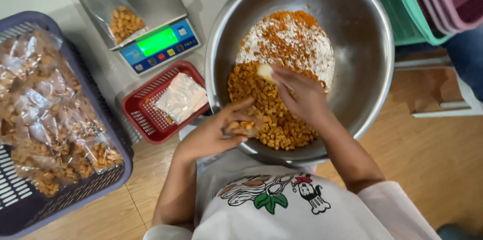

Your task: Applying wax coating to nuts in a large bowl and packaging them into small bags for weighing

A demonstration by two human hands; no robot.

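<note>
Head view only. Steel bowl [362, 44] sits on the floor before the person, holding golden coated nuts [261, 104] with a patch of white and orange powder [292, 39] at the far side. Left hand [216, 132] is cupped over the near rim, fingers curled around a small heap of nuts. Right hand [299, 94] reaches into the pile, fingers pinched on a small pale scoop [265, 71]. The hands are close but not touching.

Left of the bowl: a red basket [146, 114] with a clear bag [181, 97] in it, a digital scale [151, 24] carrying a part-filled bag [123, 21], and a purple crate [20, 210] full of sealed packets [55, 119].

Risk, as judged: nuts held at the rim could spill onto the floor if the cupped hand tips; powder may be carried unevenly into the portions.
</note>
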